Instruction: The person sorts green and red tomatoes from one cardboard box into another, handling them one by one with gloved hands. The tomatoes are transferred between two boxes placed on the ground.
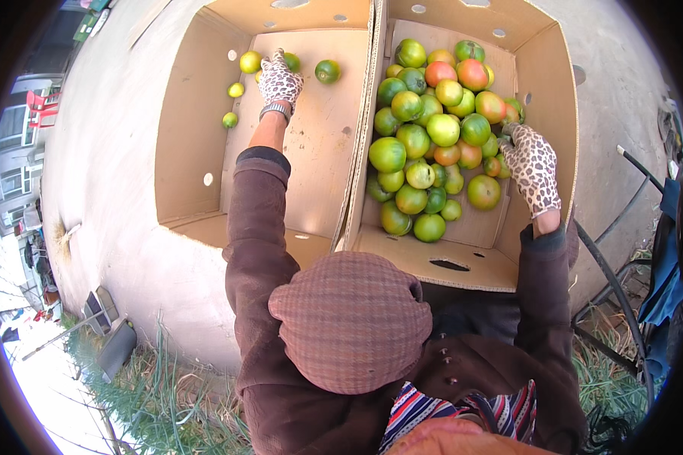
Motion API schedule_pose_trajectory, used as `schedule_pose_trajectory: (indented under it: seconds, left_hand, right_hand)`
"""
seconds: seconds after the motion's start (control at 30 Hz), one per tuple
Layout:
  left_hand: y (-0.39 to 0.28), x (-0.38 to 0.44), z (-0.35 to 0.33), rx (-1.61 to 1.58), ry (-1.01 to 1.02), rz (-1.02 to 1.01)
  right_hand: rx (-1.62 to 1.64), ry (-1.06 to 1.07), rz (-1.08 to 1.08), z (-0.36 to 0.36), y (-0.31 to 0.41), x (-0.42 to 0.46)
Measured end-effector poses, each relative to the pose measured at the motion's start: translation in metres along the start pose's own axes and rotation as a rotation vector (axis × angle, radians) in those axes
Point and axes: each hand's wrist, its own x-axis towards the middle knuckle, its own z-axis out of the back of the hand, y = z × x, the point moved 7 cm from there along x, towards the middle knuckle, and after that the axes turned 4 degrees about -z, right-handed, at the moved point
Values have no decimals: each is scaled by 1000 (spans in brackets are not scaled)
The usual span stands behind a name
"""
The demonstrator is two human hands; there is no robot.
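My left hand (281, 79), in a leopard-print glove with a watch at the wrist, reaches into the left cardboard box (319, 159). It is among a few tomatoes, touching or just above a green tomato (291, 61); its fingers are partly hidden, so a grip cannot be told. A darker green tomato (328, 71) lies to its right, small yellow-green ones to its left. My right hand (526, 165), gloved alike, is at the right side of the right cardboard box (538, 74), beside a heap of green and reddish tomatoes (443, 130). Its fingertips meet the heap's edge, partly hidden.
The two open boxes stand side by side on a concrete floor (102, 187). A black metal frame (614, 278) with blue cloth (663, 256) is at the right. Grass (165, 392) and a long-handled dustpan (116, 347) lie at the lower left. A red chair (42, 108) stands farther off.
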Motion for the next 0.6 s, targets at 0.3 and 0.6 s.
schedule_pose_trajectory:
  seconds: [0.3, 0.6]
  left_hand:
    - [-5, 15, -22, -62, 37, 36]
    - [-4, -46, -9, -840, 515, 462]
  right_hand:
    - [-3, -7, 14, 5, 7, -4]
    - [3, -2, 26, 2, 5, -3]
